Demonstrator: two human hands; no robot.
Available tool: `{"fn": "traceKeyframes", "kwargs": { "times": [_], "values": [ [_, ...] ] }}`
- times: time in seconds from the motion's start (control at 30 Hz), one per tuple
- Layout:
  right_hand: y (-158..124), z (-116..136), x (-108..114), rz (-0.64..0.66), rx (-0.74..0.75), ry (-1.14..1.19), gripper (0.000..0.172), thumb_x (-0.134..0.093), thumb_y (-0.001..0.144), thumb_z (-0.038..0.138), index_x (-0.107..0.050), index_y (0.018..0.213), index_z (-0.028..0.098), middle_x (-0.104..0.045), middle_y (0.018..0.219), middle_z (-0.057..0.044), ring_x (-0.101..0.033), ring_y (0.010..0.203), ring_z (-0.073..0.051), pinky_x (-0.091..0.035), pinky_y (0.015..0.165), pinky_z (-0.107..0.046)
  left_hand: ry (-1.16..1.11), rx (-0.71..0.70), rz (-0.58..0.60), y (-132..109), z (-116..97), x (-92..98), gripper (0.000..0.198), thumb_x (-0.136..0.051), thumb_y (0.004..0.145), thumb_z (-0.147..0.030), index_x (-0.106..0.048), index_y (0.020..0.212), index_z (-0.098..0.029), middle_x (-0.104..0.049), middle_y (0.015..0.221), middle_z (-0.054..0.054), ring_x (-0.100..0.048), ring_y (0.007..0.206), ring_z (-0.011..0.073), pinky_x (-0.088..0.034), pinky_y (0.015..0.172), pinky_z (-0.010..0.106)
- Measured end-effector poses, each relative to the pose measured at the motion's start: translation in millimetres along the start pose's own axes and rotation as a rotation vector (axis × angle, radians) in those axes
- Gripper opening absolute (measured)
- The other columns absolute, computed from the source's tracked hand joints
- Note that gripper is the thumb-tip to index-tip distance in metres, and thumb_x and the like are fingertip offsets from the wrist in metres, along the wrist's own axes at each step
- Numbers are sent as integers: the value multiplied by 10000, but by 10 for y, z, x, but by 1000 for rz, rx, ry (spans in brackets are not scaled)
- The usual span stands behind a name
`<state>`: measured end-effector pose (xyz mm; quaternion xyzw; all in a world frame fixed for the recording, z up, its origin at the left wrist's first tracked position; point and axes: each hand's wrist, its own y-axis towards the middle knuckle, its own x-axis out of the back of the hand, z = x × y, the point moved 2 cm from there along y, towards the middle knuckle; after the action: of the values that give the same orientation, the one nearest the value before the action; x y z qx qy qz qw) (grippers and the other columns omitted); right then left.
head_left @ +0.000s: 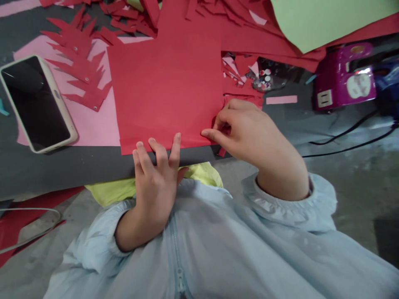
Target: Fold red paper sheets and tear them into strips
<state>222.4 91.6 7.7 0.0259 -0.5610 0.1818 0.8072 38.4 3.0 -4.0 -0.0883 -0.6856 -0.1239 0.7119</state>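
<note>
A red sheet (168, 91), paper or thin felt, lies flat before me with its near side along the table's front edge. Stretched fingers of my left hand (157, 172) rest on that near side, slightly apart. At the sheet's near right corner, my right hand (240, 128) has its thumb and curled fingers closed on the edge. Part of that corner is hidden behind the fingers. Left of the sheet, several spiky red cut pieces (82, 77) with small metal eyelets overlap on a pink sheet (93, 135).
A phone (35, 104) lies at the left. Red scraps (124, 18) and a pale green sheet (330, 20) are at the back. Right of the sheet are a clear bag of small round pieces (264, 79), a pink strip (281, 99) and a purple device (344, 79) with black cables.
</note>
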Motion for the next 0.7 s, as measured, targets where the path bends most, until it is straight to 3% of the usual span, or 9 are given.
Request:
{"fn": "traceKeyframes", "kwargs": {
  "times": [0.2,0.33,0.47,0.57,0.7],
  "values": [
    [-1,5,-4,11,-2,-10,272,-577,871,404,-534,675,220,-574,815,-78,-527,766,-226,-401,685,-351,12,-25,7,21,1,54,622,-551,926,-452,-366,1500,-302,-536,1322,244,-521,1263,463,-530,903,606],
    [-11,2,-23,-13,1,-11,263,-574,872,397,-549,682,217,-575,819,-81,-532,775,-232,-408,698,-360,39,-30,32,33,7,97,637,-583,920,-403,-341,1505,-326,-550,1328,196,-508,1293,414,-514,948,598],
    [-17,6,-31,-45,4,-24,274,-555,881,413,-573,685,222,-584,822,-88,-541,785,-242,-420,723,-382,66,-169,-24,75,-6,123,568,-530,954,-389,-423,1464,-164,-589,1293,186,-507,1312,358,-454,1054,534],
    [-14,9,-31,-25,8,-17,281,-558,881,427,-578,689,223,-595,828,-87,-547,788,-244,-425,733,-382,48,-285,-79,114,-20,97,524,-453,989,-364,-482,1395,-33,-629,1239,196,-567,1236,314,-454,1046,433],
    [-22,32,-28,-33,-14,-20,260,-555,885,401,-592,712,211,-603,857,-100,-563,837,-261,-425,763,-395,-13,-291,-83,155,-16,30,546,-411,999,-386,-469,1405,-25,-644,1199,175,-586,1177,282,-438,1035,374]
  ]
}}
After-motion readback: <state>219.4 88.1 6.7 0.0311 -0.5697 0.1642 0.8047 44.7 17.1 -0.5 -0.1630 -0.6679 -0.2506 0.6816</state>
